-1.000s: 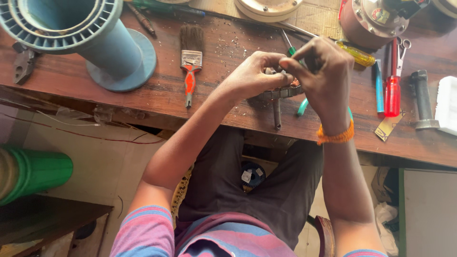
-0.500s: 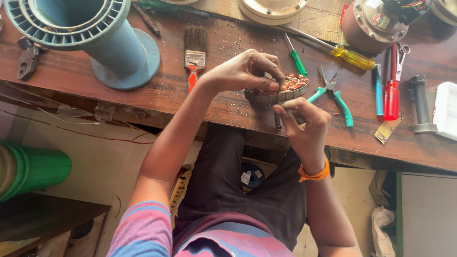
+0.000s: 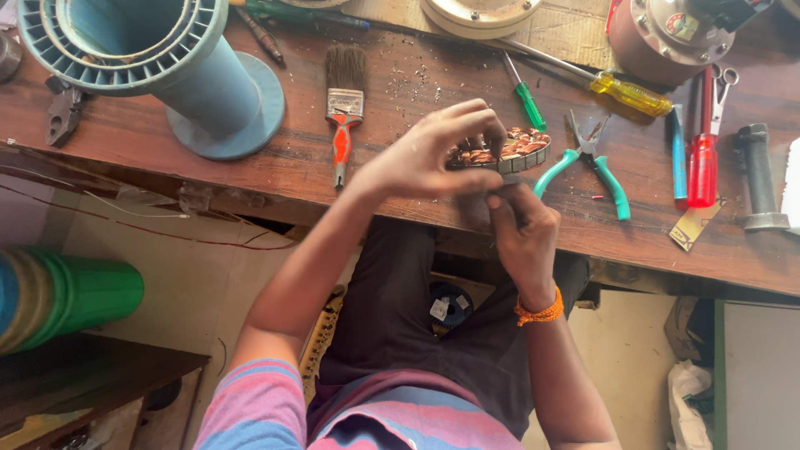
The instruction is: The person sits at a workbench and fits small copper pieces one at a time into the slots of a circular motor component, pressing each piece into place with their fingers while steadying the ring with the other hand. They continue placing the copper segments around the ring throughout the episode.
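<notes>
Wound armature (image 3: pixel 508 152) between left fingers (image 3: pixel 467 125)

The left hand (image 3: pixel 433 158) covers the near half of the round wound motor part (image 3: pixel 508 150), so its lower rim is hidden, and whatever the right hand (image 3: pixel 521 229) pinches just below it is too small and blurred to tell. Far left of the hands, the blue plastic spool (image 3: pixel 158 58) is cut off by the top edge, as are the brown motor housing (image 3: pixel 675 37) and the cream round cover (image 3: pixel 479 15) beyond the hands.
</notes>
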